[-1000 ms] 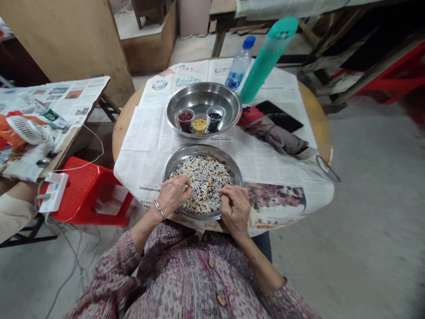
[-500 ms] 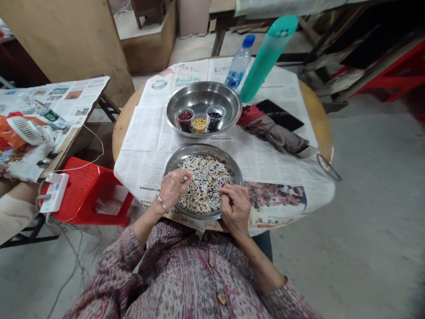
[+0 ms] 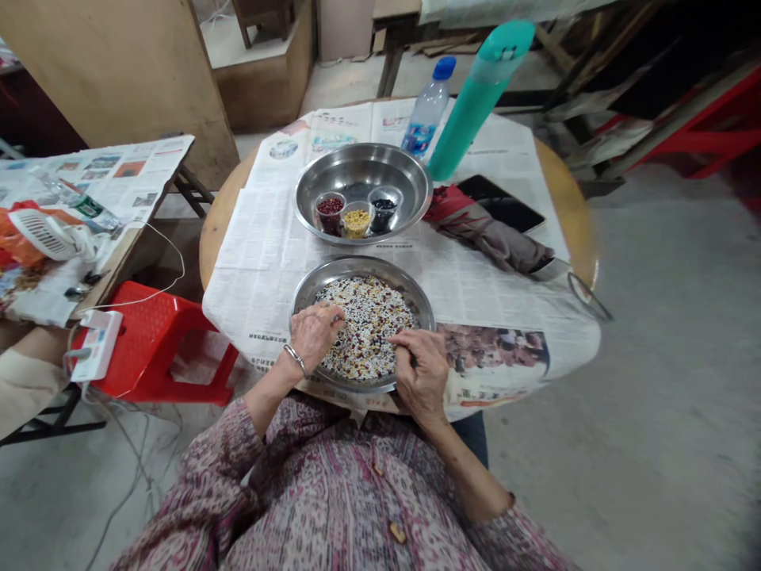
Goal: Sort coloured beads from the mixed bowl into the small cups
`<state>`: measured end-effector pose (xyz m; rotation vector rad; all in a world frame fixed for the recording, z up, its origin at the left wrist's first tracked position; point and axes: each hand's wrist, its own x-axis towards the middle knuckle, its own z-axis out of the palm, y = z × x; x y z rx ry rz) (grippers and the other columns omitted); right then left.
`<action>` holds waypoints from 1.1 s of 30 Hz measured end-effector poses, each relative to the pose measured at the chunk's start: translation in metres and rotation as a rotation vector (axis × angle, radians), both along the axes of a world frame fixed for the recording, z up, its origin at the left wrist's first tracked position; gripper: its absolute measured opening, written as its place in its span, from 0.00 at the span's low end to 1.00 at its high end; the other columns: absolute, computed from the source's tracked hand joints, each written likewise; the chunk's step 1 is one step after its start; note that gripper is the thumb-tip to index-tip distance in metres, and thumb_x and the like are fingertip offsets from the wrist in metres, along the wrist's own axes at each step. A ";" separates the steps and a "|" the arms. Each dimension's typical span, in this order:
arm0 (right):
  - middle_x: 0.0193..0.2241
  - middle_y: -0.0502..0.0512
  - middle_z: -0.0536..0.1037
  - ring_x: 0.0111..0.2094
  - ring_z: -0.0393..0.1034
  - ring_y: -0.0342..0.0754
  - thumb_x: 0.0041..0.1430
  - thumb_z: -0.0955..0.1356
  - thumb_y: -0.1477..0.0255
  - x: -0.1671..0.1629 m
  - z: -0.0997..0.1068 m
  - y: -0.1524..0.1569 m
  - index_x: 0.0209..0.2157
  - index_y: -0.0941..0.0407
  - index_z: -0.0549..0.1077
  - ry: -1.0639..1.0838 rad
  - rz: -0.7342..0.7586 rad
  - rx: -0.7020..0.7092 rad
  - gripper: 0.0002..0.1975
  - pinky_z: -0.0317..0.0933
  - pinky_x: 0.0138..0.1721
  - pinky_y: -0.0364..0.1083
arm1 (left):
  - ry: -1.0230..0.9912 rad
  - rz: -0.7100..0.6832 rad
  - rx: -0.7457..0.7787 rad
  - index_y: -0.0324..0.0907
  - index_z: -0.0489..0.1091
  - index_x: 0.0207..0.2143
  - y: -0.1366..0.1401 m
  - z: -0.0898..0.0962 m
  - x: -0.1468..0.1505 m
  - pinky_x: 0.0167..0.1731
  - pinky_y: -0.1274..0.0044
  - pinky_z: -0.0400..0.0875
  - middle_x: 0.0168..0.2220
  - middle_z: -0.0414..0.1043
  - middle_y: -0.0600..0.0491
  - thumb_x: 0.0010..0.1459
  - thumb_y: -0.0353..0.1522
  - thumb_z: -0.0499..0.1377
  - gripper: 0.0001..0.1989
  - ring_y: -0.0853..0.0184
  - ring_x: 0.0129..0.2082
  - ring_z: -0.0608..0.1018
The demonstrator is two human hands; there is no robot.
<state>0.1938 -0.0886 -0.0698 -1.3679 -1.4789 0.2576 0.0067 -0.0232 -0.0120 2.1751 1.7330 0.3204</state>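
A steel basin (image 3: 419, 295) in front of me holds a spread mix of beans and grains (image 3: 372, 321), white, yellow, dark red and black. Over its left part my left hand (image 3: 315, 337), with a bracelet at the wrist, is closed with fingertips pinched; anything between them is too small to make out. My right hand (image 3: 422, 373) rests at the basin's right rim, fingers curled and the index finger reaching to the grains. Behind stands a second steel basin (image 3: 404, 170) with three clear cups: red beans (image 3: 330, 210), yellow kernels (image 3: 357, 222) and black beans (image 3: 384, 208).
Newspaper (image 3: 243, 254) covers the round table. Toward the back right stand a water bottle (image 3: 426, 107) and a tilted teal bottle (image 3: 479, 103). A folded umbrella (image 3: 493, 234) lies beside a dark tablet (image 3: 499, 202). A red stool (image 3: 154, 341) with a power strip is at left.
My left hand has shifted very slightly at the left of the basin, still pinched. The right hand keeps its place. The whole view has moved a little.
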 end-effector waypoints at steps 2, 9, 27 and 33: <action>0.33 0.53 0.79 0.40 0.70 0.50 0.59 0.64 0.78 0.000 0.000 0.000 0.32 0.52 0.77 -0.004 0.001 0.001 0.11 0.63 0.46 0.53 | -0.006 0.000 -0.001 0.48 0.78 0.35 0.001 -0.001 0.000 0.40 0.77 0.66 0.37 0.77 0.54 0.61 0.32 0.61 0.05 0.67 0.39 0.76; 0.32 0.53 0.79 0.40 0.70 0.50 0.60 0.64 0.78 0.000 -0.002 0.000 0.32 0.53 0.77 -0.017 0.010 0.018 0.11 0.64 0.46 0.53 | 0.005 0.001 -0.028 0.46 0.78 0.34 0.001 0.004 0.002 0.39 0.77 0.66 0.37 0.78 0.53 0.61 0.31 0.60 0.06 0.66 0.38 0.77; 0.33 0.53 0.78 0.39 0.70 0.49 0.61 0.64 0.79 0.001 -0.002 0.001 0.33 0.54 0.77 -0.029 0.013 0.037 0.11 0.63 0.46 0.52 | -0.410 0.093 -0.083 0.41 0.75 0.32 0.003 0.003 -0.001 0.33 0.77 0.63 0.25 0.71 0.56 0.59 0.31 0.59 0.05 0.72 0.27 0.70; 0.33 0.54 0.78 0.40 0.70 0.50 0.61 0.64 0.79 0.001 -0.002 0.000 0.33 0.54 0.77 -0.030 0.017 0.033 0.11 0.63 0.46 0.52 | -1.326 0.357 -0.742 0.37 0.71 0.31 0.009 0.020 -0.004 0.24 0.82 0.59 0.27 0.68 0.56 0.52 0.33 0.65 0.09 0.78 0.23 0.66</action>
